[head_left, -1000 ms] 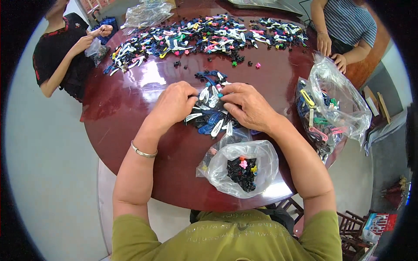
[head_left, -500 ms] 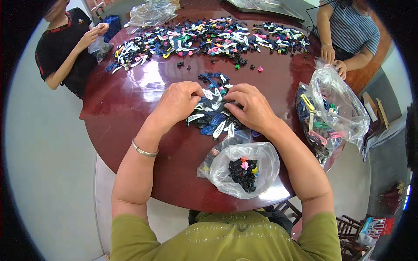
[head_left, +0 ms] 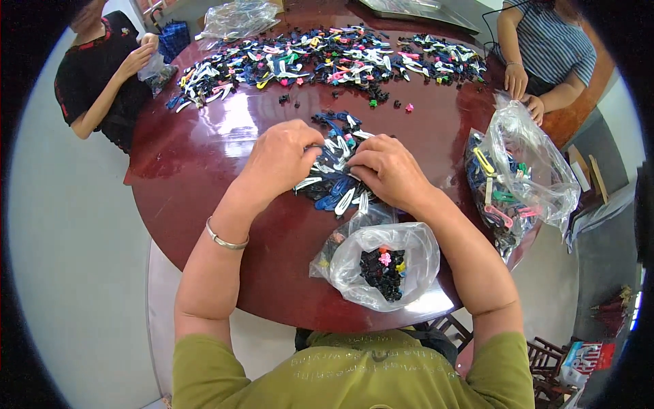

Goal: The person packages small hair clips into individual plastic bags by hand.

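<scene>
A small pile of snap hair clips [head_left: 334, 197], white, navy and black, lies in front of me with a few small claw clips mixed in. At its left edge my left hand [head_left: 283, 155] is curled, thumb and forefinger together; what they pinch is hidden. From the right my right hand [head_left: 390, 169] reaches into the pile, fingers bent and tips closed among the clips; I cannot make out what is between them. Just below the pile stands an open clear plastic bag [head_left: 419, 255] holding small black claw clips [head_left: 381, 276] and a few coloured ones.
A wide heap of mixed hair clips [head_left: 306, 65] covers the far side of the red table [head_left: 197, 225]. A large clear bag of clips [head_left: 504, 198] lies at the right edge. One person [head_left: 102, 75] sits far left holding a bag; another [head_left: 552, 54] is at far right.
My left hand has shifted slightly up and right over the pile's edge. My right hand's fingers have closed a little more among the clips.
</scene>
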`<state>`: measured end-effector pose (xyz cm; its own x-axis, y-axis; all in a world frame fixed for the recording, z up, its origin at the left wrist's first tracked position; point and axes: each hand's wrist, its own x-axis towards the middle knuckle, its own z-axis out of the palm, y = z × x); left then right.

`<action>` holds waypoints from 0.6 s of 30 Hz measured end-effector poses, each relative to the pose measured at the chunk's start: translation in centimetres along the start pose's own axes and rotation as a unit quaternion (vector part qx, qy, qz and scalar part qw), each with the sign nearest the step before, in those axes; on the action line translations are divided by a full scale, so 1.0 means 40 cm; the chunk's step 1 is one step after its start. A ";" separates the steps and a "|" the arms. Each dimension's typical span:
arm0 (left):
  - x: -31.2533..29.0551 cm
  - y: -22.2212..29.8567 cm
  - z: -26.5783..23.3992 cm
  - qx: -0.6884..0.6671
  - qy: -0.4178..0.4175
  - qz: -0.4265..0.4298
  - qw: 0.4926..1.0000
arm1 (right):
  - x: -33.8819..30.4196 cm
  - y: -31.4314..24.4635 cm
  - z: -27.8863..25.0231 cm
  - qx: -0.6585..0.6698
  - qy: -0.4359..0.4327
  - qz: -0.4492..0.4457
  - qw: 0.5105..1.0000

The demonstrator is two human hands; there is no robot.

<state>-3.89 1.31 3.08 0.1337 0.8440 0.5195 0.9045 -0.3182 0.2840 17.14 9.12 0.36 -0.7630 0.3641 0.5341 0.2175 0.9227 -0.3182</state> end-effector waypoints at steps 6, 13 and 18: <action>-0.015 -0.008 0.031 0.010 -0.055 0.052 0.997 | 0.007 -0.009 -0.003 0.020 0.027 0.026 0.999; -0.010 0.001 0.049 0.022 -0.054 0.069 0.996 | 0.001 0.003 0.005 0.005 0.027 0.014 1.000; -0.009 0.014 0.052 0.056 -0.059 0.077 0.994 | 0.002 0.007 -0.007 0.031 0.019 0.042 0.998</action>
<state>-2.57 1.74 1.38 0.3145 0.8361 0.4495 0.9080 -0.4031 0.1145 17.32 9.44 0.54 -0.7195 0.4449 0.5333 0.2401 0.8798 -0.4102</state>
